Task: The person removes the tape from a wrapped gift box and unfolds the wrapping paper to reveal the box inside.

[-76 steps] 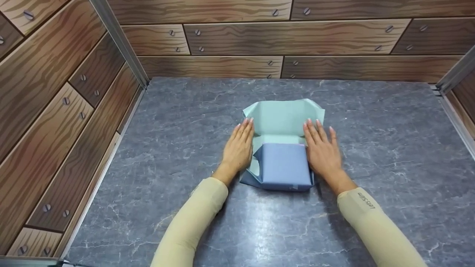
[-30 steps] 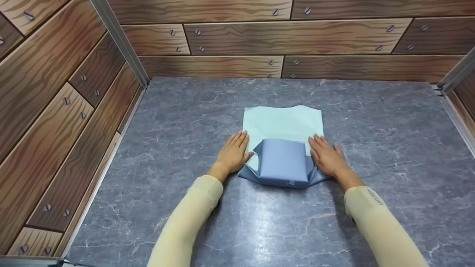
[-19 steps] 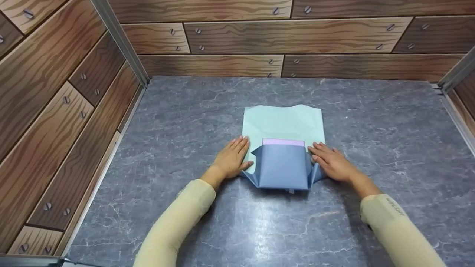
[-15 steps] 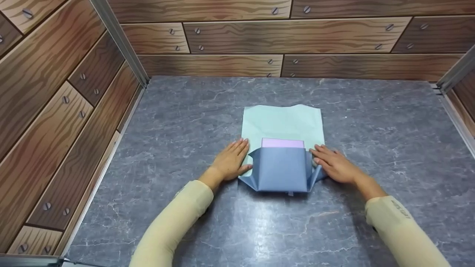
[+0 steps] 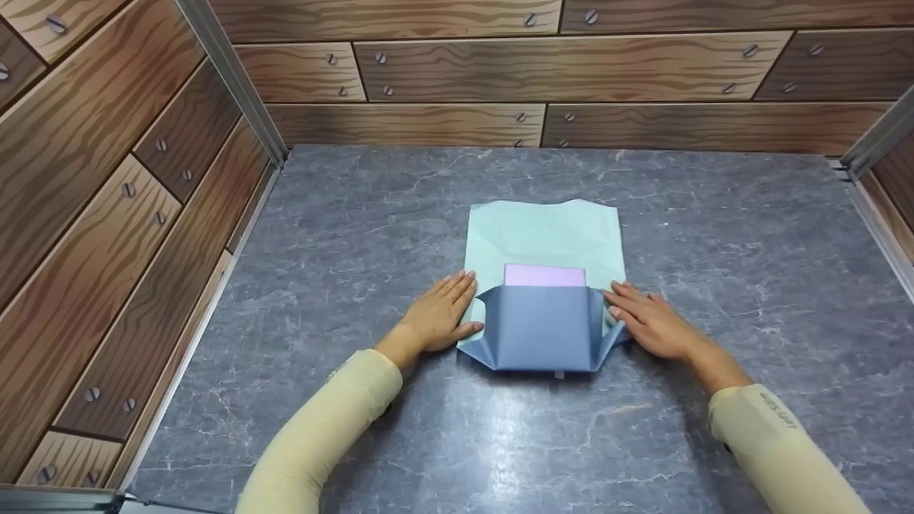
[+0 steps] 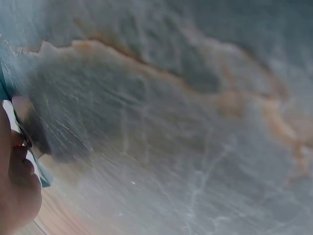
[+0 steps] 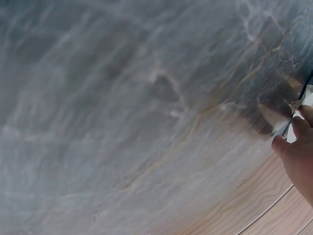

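Note:
In the head view a lilac box (image 5: 545,275) lies on a sheet of wrapping paper (image 5: 546,228), pale mint inside and blue outside. The near blue flap (image 5: 544,328) is folded up over most of the box, leaving only a lilac strip at the far end. My left hand (image 5: 437,314) rests flat at the paper's left edge, fingers straight, thumb toward the blue side fold. On the right edge lies my right hand (image 5: 657,325), its extended fingertips at the crease. Each wrist view catches part of a hand at its border, the left (image 6: 19,191) and the right (image 7: 298,152).
Under everything is a grey marbled tabletop (image 5: 357,235). Wood-print panels stand along the back (image 5: 457,68) and the left side (image 5: 121,285), with metal frame rails at the corners. A small bit of tape (image 5: 559,374) sticks out below the near fold.
The far mint flap, raised earlier, now lies flat. The blue flap has slipped toward me, exposing the lilac strip. Both hands have moved outward and nearer along the paper's edges.

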A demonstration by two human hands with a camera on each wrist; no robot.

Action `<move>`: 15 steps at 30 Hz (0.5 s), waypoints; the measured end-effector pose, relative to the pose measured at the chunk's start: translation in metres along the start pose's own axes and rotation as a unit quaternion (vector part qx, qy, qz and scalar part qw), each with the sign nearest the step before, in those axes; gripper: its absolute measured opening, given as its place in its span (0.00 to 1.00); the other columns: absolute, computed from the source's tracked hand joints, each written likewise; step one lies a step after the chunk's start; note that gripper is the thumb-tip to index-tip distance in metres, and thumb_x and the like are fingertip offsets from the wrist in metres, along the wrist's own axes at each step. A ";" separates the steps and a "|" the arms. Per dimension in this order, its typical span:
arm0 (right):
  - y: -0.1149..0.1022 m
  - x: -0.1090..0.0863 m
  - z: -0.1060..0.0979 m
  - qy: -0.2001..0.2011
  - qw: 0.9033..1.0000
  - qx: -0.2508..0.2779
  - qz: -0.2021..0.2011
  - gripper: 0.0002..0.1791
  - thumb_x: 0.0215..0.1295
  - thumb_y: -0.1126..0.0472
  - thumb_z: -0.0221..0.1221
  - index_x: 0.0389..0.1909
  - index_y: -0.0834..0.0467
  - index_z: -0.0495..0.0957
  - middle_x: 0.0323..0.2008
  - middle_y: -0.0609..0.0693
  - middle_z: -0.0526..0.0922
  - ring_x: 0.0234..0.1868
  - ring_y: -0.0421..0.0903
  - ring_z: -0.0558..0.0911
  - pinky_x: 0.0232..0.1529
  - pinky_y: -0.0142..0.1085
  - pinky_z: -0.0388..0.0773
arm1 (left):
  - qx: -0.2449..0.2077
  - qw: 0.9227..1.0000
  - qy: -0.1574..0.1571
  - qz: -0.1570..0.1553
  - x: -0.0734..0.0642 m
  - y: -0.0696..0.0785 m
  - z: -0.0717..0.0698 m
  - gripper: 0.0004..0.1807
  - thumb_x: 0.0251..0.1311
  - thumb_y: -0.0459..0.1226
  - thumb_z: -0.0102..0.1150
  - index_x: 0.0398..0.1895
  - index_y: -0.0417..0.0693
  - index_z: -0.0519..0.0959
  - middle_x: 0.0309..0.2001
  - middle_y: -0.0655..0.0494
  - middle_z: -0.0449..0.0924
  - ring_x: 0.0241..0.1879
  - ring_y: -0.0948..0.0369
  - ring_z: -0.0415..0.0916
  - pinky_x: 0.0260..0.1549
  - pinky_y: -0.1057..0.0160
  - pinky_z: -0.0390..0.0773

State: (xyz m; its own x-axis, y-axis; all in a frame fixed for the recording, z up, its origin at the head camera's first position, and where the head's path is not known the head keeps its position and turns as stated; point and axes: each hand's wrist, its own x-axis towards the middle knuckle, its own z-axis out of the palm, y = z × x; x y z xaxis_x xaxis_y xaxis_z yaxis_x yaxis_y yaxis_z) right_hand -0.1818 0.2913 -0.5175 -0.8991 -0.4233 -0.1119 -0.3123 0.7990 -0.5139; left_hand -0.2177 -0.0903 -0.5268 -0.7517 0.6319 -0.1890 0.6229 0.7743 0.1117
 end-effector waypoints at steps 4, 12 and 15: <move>0.001 0.000 0.000 -0.003 1.000 0.002 0.000 0.29 0.78 0.50 0.39 0.71 0.63 0.61 0.73 0.66 0.56 0.74 0.67 0.53 0.69 0.69 0.45 | 0.005 1.000 -0.004 0.003 -0.003 -0.001 0.001 0.44 0.71 0.61 0.34 0.77 0.41 0.44 0.79 0.49 0.40 0.78 0.54 0.37 0.77 0.56 0.42; 0.006 -0.010 0.004 -0.002 1.000 -0.001 -0.015 0.28 0.78 0.50 0.41 0.72 0.60 0.60 0.74 0.65 0.54 0.74 0.67 0.52 0.69 0.69 0.43 | 0.001 1.000 -0.006 0.018 -0.012 -0.003 0.002 0.45 0.70 0.62 0.35 0.77 0.41 0.44 0.79 0.48 0.39 0.78 0.54 0.37 0.77 0.56 0.43; 0.008 -0.014 0.006 0.003 1.000 -0.010 -0.022 0.29 0.76 0.49 0.44 0.73 0.57 0.60 0.74 0.64 0.54 0.74 0.68 0.52 0.69 0.69 0.43 | -0.001 1.000 -0.008 0.023 -0.016 -0.004 0.002 0.46 0.69 0.63 0.35 0.77 0.41 0.43 0.79 0.48 0.39 0.78 0.54 0.37 0.77 0.56 0.43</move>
State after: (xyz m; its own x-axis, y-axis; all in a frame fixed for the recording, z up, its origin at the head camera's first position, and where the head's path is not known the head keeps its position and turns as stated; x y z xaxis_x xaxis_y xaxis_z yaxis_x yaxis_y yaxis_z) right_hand -0.1696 0.3014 -0.5257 -0.8860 -0.4560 -0.0844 -0.3578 0.7880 -0.5011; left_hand -0.2082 -0.1038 -0.5266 -0.7183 0.6667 -0.1987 0.6568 0.7441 0.1222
